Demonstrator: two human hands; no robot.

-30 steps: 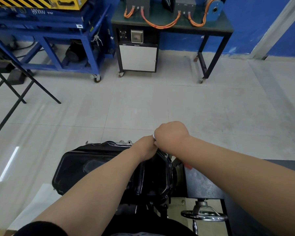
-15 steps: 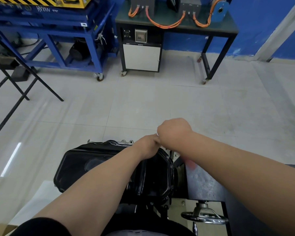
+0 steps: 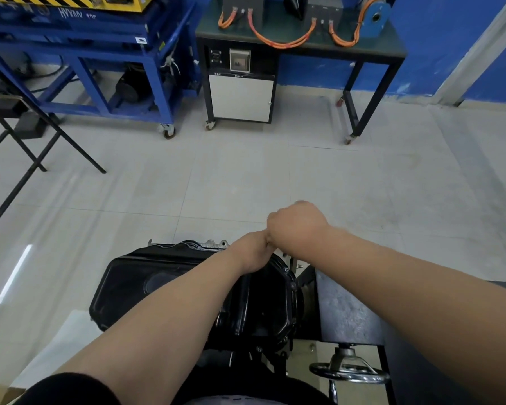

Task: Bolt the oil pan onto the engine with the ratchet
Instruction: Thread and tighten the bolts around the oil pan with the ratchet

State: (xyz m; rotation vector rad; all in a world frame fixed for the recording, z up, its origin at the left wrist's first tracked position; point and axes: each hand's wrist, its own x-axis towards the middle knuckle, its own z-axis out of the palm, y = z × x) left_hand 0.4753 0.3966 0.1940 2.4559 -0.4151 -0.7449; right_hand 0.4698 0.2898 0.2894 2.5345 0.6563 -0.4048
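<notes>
The glossy black stamped-metal oil pan [image 3: 158, 285] sits low in the middle of the scene with its sump side up. It is seated on what looks to be the grey cast-metal engine [image 3: 214, 244], of which only a sliver shows along the pan's far edge. It reads as a stiff, thin-walled shell, bulky but probably not heavy, and its painted skin is likely slick if oily. The flat flange round the rim is the sensible place to hold or steady it, never the bulged sump wall. Over the pan's far right corner the left hand [image 3: 253, 252] is curled with its back to the camera, fingers out of sight. Touching it on the right, and a little farther off, the right hand [image 3: 297, 226] is balled into a fist, slightly blurred. The two hands are together, knuckle to knuckle, but I cannot tell what either is clamped on. The ratchet is hidden beneath them, so gripping its handle end for leverage while the other hand steadies the head is only my guess. Small dark flange bolts [image 3: 287, 269] stud the pan's right rim. These are easy to cross-thread, and too much torque could warp the thin flange. Right of the pan stands the dark speckled steel plate of the engine stand [image 3: 345, 311], with a chromed handwheel [image 3: 348, 372] nearer and lower
</notes>
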